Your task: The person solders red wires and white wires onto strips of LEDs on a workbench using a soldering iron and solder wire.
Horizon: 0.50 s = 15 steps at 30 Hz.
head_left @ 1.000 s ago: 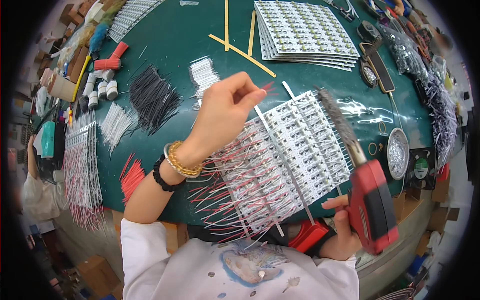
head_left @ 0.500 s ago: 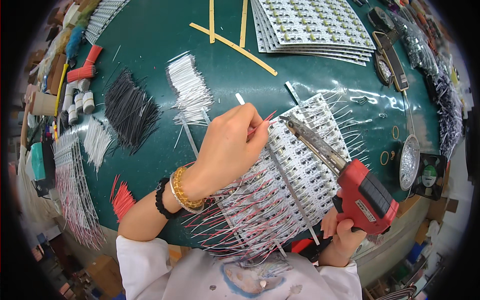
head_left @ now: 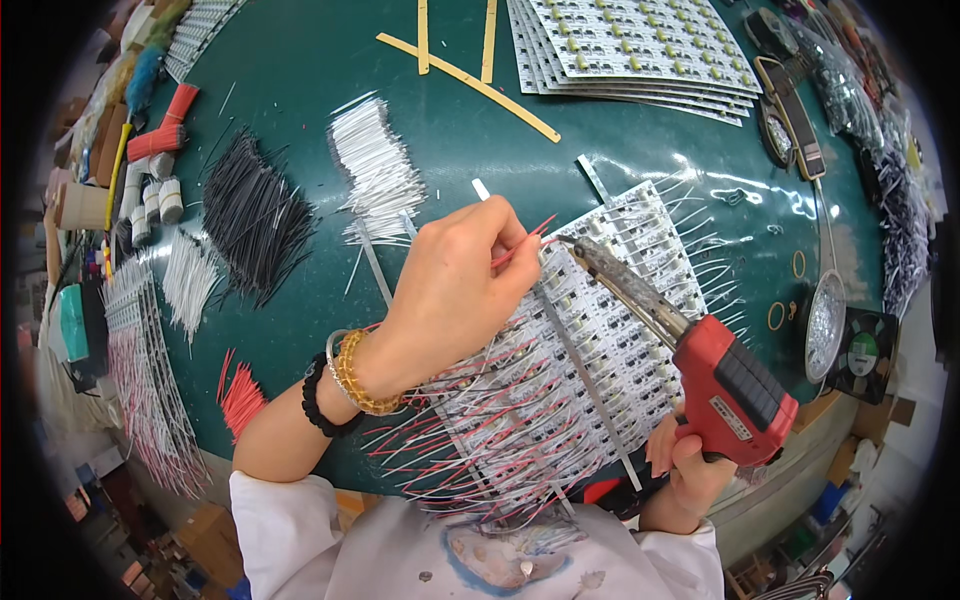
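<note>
Above the board, my left hand is closed in a pinch on red wire, whose ends stick out past the fingertips. My right hand grips the handle of a red and black soldering gun. The gun's tip points up and left, close to the wire and the board's upper left edge; contact is too small to tell. Beneath lies a white circuit board panel with rows of small parts. Red and white wires fan out over its lower left side, white ones along its right edge. Metal strips cross it.
Bundles of black wires and white wires lie left, with red wires nearer me. Stacked panels and yellow strips sit at the back. A metal dish stands right, rubber bands beside it.
The view has shifted slightly. Both hands keep their grips, and the wire and gun tip stay close together near the board's upper left edge.
</note>
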Each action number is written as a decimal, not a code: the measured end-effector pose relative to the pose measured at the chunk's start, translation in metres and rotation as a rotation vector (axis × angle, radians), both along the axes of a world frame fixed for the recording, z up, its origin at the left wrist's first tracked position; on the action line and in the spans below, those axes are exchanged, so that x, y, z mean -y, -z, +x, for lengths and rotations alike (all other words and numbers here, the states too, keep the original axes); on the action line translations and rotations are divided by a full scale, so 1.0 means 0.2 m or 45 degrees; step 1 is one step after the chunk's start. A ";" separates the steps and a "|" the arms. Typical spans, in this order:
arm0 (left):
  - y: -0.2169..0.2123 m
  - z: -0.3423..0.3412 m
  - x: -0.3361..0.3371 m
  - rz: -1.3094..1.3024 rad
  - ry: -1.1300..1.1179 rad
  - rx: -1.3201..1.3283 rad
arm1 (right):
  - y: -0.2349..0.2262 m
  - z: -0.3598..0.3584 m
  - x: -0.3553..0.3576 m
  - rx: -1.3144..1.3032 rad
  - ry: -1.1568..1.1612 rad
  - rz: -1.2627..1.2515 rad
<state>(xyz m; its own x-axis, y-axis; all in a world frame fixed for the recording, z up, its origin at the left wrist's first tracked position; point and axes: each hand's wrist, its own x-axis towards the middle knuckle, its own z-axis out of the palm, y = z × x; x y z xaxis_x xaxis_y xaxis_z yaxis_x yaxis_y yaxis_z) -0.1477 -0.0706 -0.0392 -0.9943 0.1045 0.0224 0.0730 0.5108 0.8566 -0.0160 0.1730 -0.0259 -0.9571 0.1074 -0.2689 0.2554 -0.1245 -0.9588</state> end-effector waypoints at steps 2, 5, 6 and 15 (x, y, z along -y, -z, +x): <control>-0.01 0.00 0.00 -0.016 0.011 0.031 | 0.00 0.00 0.00 -0.012 0.008 0.001; -0.01 0.00 -0.01 -0.004 0.010 0.035 | -0.02 -0.03 0.02 -0.189 -0.008 0.110; -0.01 0.01 0.00 -0.013 0.006 0.030 | -0.01 -0.02 0.02 -0.198 -0.012 0.099; -0.09 0.03 -0.02 -0.146 -0.088 -0.286 | -0.02 0.04 0.00 -0.205 -0.004 0.087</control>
<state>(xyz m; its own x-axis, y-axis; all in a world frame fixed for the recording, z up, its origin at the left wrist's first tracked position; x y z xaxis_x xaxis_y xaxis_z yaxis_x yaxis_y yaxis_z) -0.1421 -0.0665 -0.0210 -0.9706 0.0512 0.2351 0.2163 0.6137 0.7593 -0.0073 0.1740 -0.0225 -0.9876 0.1172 -0.1046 0.0984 -0.0570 -0.9935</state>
